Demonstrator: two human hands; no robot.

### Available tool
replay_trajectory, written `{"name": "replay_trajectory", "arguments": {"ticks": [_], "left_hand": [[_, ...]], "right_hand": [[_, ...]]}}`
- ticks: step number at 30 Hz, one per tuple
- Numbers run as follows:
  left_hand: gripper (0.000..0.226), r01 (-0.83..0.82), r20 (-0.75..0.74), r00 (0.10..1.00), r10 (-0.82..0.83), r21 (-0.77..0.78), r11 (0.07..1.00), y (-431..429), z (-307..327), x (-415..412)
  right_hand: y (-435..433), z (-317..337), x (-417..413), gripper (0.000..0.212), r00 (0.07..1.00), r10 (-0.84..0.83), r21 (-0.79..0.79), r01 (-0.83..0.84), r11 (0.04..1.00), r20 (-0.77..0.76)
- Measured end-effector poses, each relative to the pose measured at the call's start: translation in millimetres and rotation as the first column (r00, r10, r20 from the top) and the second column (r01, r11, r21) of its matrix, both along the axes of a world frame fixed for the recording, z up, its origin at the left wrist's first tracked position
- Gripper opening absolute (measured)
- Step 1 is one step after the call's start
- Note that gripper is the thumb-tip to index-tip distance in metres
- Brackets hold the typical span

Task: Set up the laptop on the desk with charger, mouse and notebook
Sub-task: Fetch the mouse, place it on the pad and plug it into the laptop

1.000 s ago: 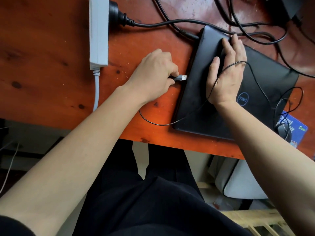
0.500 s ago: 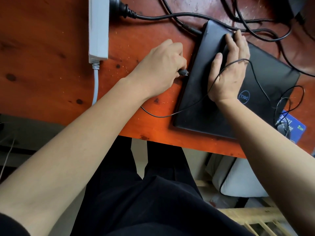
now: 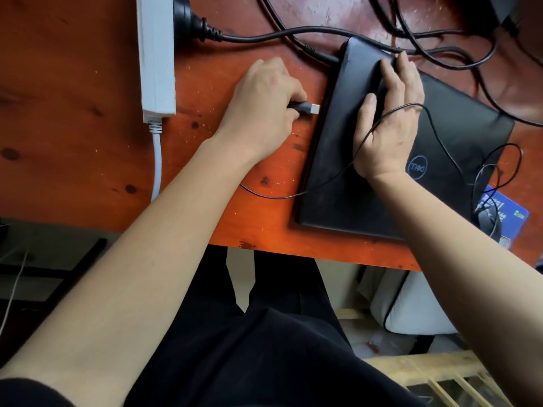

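Note:
A closed black laptop [image 3: 458, 136] lies on the red-brown wooden desk [image 3: 73, 83]. My right hand [image 3: 388, 124] presses flat on its lid with straight fingers. My left hand [image 3: 264, 104] pinches the mouse's USB plug [image 3: 307, 107], whose metal tip sits a short gap from the laptop's left edge. The thin mouse cable [image 3: 338, 177] runs over the lid and my right hand to the black mouse [image 3: 487, 218] on a blue notebook [image 3: 511, 212] at the right. The charger plug [image 3: 323, 55] is in the laptop's far left corner.
A white power strip [image 3: 155, 54] lies at the far left with a black mains plug [image 3: 191, 22] in it. Thick black charger cables [image 3: 440, 51] loop across the far desk. The desk's near edge runs just below the laptop, above my dark trousers.
The USB plug was against the laptop's left edge half a second ago; now my left hand has drawn it back, and its metal tip shows again. My right hand stays on the lid.

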State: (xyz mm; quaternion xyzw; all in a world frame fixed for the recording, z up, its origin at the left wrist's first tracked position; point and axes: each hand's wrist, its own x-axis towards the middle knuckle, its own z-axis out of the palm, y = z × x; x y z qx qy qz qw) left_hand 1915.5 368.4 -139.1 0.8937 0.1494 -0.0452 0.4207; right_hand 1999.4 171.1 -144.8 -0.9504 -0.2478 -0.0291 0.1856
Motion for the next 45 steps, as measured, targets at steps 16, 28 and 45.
{"name": "replay_trajectory", "arguments": {"ticks": [16,28,45], "left_hand": [[0.02,0.221,0.117,0.968,-0.221,0.015,0.975,3.6,2.3,1.4],[0.021,0.181,0.17,0.971,-0.171,-0.045,0.982,-0.5,-1.2,-14.9],[0.021,-0.183,0.35,0.925,0.15,0.062,0.981,-2.7,-21.2,-28.2]], "right_hand": [[1.3,2.0,-0.9,0.043,1.0,-0.007,0.003,0.007,1.0,-0.007],[2.5,3.5,-2.7,0.044,1.0,-0.015,-0.012,0.014,1.0,-0.011],[3.3,13.4,-8.9,0.072,0.991,0.024,-0.212,-0.052,0.976,-0.131]]}}
